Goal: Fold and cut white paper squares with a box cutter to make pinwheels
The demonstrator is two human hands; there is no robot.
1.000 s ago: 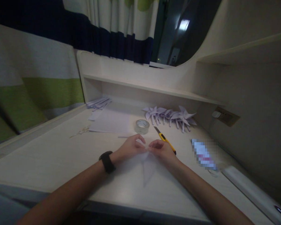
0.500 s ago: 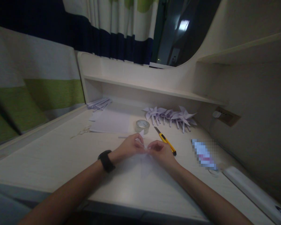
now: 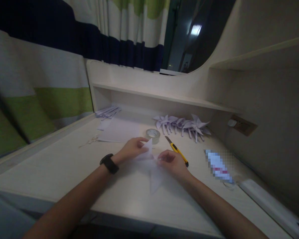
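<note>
Our left hand (image 3: pixel 131 148) holding a flap of white paper (image 3: pixel 154 181), our right hand (image 3: pixel 173 162) pinching near its middle, the paper on our side of the tape (image 3: pixel 153 136), a knife (image 3: pixel 177 152) right of the tape

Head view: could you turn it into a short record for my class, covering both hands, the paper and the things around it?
Left hand: at an upper flap of the white paper; grip unclear
Right hand: pinching the paper near its middle
Left wrist: black watch
Beyond the hands: tape roll, yellow cutter
Farther back: paper pinwheels on the right, paper sheets on the left
</note>
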